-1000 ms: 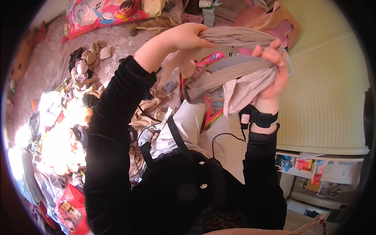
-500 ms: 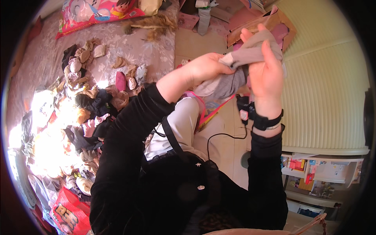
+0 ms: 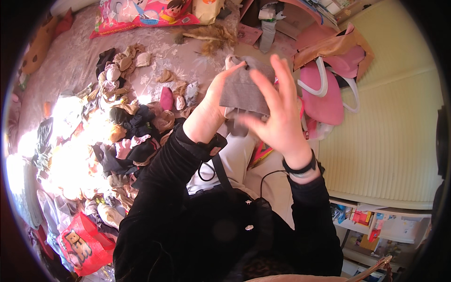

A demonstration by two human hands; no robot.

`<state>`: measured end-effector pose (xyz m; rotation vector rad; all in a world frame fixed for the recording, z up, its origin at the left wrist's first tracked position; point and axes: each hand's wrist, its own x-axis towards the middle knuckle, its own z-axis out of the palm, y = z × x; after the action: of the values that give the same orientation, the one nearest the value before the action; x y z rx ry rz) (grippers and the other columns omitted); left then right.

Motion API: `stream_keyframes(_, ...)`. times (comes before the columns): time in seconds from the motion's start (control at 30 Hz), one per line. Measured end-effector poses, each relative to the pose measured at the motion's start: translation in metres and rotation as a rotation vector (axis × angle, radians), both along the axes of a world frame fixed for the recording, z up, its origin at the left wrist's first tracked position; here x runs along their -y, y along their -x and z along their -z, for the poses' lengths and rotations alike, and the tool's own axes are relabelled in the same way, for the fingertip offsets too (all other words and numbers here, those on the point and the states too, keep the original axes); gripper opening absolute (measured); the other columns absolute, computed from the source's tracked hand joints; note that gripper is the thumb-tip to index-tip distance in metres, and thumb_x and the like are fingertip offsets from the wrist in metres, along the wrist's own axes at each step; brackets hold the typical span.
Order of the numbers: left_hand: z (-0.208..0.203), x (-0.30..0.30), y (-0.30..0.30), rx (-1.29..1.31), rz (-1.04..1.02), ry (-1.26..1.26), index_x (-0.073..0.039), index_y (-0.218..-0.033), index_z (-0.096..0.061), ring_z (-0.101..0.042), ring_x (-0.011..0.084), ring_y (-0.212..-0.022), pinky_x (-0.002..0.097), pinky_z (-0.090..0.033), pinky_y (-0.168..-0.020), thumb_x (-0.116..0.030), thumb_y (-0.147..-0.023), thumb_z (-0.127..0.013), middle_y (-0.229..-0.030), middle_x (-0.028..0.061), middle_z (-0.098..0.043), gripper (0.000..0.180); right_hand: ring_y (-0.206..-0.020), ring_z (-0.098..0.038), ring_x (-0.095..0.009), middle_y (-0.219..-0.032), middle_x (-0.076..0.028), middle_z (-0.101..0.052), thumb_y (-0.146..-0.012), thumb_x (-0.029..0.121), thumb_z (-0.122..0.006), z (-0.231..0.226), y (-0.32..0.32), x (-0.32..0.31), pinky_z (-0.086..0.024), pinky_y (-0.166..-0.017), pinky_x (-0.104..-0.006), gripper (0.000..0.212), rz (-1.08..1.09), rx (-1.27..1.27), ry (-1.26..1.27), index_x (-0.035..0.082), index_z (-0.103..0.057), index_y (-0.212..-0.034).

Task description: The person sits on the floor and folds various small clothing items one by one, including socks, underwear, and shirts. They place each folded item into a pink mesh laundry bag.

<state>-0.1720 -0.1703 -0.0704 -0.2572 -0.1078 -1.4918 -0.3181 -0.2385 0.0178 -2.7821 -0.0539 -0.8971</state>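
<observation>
In front of my chest, a grey sock (image 3: 245, 91) is bunched up with its wide, straight edge facing down. My left hand (image 3: 212, 104) grips it from the left, and its fingers are partly hidden behind the fabric. My right hand (image 3: 283, 116) is on the sock's right side, fingers spread and thumb blurred by motion near the lower edge. Some lighter cloth shows below that edge. To the left, a large heap of rolled and loose socks (image 3: 134, 120) in black, beige, pink and grey covers the bed, part of it washed out by sunlight.
The bed (image 3: 188, 51) has a patterned pink cover with a large pink package (image 3: 145, 16) at its far side. A red bag (image 3: 87, 246) lies lower left. Pink bags with white handles (image 3: 322, 94) stand to the right, beside a ribbed cream panel (image 3: 380, 141) and open drawers (image 3: 399, 228).
The sock has come off my right hand, which was inside or wrapped by it, and has moved left. My left hand now holds it bunched, while my right hand's fingers have spread.
</observation>
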Motion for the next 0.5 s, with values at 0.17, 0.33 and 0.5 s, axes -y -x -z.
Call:
stream_keyframes(0.17, 0.018, -0.004, 0.005, -0.011, -0.074, 0.035, -0.004, -0.119, -0.050, -0.061, 0.0289, -0.094, 0.0429, -0.049, -0.086, -0.040, -0.096, -0.041, -0.104, 0.0150, -0.061, 0.043, -0.088, -0.062, -0.018, -0.099, -0.004, -0.065, -0.089, 0.014, -0.056, 0.005, -0.024, 0.020, -0.050, -0.075, -0.0292, 0.021, 0.005, 0.134, -1.162, 0.004, -0.062, -0.106)
stream_keyframes(0.33, 0.015, -0.009, 0.003, -0.354, -0.020, 0.134, -0.006, -0.121, -0.049, -0.058, 0.0286, -0.101, 0.0439, -0.047, -0.089, -0.041, -0.095, -0.043, -0.108, 0.0134, -0.060, 0.044, -0.107, -0.055, -0.021, -0.115, -0.011, -0.058, -0.090, 0.013, -0.053, 0.007, -0.007, 0.020, -0.046, -0.088, -0.0321, 0.032, -0.180, 0.218, -1.599, 0.001, -0.053, -0.120)
stream_keyframes(0.5, 0.005, -0.003, 0.013, 0.070, -0.416, 0.019, -0.006, -0.128, -0.044, -0.050, 0.0285, -0.115, 0.0414, -0.043, -0.097, -0.045, -0.096, -0.036, -0.133, 0.0152, -0.046, 0.051, -0.122, -0.043, -0.022, -0.130, -0.013, -0.045, -0.058, -0.016, -0.053, 0.042, -0.011, -0.024, -0.036, -0.099, -0.0316, 0.072, -0.032, 0.015, -1.018, 0.004, -0.049, -0.128)
